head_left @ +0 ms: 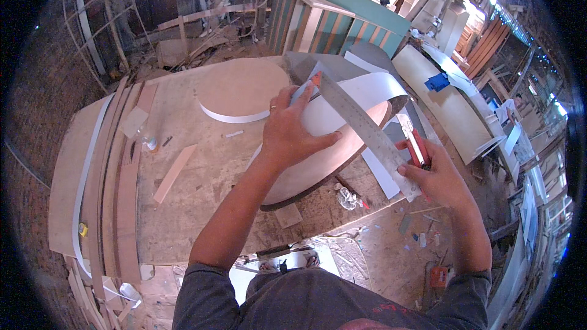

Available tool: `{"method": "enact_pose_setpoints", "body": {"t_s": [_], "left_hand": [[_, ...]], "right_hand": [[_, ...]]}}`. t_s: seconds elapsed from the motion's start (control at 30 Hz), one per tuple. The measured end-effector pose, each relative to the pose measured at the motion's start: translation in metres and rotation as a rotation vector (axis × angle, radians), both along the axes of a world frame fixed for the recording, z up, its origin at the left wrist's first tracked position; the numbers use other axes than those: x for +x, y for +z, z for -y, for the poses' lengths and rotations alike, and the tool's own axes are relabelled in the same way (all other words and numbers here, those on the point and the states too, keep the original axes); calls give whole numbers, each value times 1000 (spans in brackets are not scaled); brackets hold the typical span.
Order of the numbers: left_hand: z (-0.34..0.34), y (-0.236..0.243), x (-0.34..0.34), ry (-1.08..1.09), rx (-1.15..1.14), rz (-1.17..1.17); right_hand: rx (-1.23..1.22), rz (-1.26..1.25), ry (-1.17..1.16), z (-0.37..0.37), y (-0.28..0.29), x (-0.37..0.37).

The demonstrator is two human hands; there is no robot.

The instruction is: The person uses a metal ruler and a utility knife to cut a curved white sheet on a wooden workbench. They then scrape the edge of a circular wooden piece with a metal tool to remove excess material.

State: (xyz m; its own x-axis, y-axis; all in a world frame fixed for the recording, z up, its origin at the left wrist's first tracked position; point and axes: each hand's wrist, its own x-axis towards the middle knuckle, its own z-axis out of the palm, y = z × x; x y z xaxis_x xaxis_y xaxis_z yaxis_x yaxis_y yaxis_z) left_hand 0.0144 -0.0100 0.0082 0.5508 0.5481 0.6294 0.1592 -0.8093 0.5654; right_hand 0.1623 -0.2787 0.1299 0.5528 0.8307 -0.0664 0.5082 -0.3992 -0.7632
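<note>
A steel try square [361, 127] slants across a white edging strip [318, 114]. My left hand [293, 125] is closed about the square's upper end at its grey and orange stock [310, 84], the thumb stretched over the strip. The strip loops outward beside a round wooden panel [306, 174], which is tilted on the worktable and partly hidden by my left forearm. My right hand [430, 171] grips a red utility knife [419, 149], and its fingers also touch the square's lower end. Just how the strip meets the panel is hidden.
Another round wooden panel [241, 85] with white edging lies on the worktable [202, 208]. Long boards [110, 189] line the left side, near a small bottle [148, 140] and a wood offcut [175, 173]. A green striped cabinet [336, 27] stands behind. Scraps litter the floor [391, 250].
</note>
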Motion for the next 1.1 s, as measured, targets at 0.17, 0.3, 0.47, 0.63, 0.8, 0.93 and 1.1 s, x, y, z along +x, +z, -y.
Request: {"method": "enact_pose_setpoints", "body": {"t_s": [0.17, 0.3, 0.47, 0.63, 0.8, 0.93, 1.1], "left_hand": [[1, -1, 2, -26, -13, 2], [-3, -4, 0, -6, 27, -4], [-2, -2, 2, 0, 12, -44], [1, 0, 0, -1, 19, -27], [-1, -5, 1, 19, 46, -12], [1, -4, 0, 32, 86, 38], [11, -2, -8, 201, 41, -130]], "right_hand": [[-86, 31, 7, 10, 3, 2], [-104, -74, -40, 4, 14, -13], [-23, -25, 5, 7, -1, 1], [14, -8, 23, -4, -7, 3], [10, 42, 32, -21, -7, -1], [77, -42, 108, -26, -15, 2], [57, -84, 127, -25, -24, -4]]}}
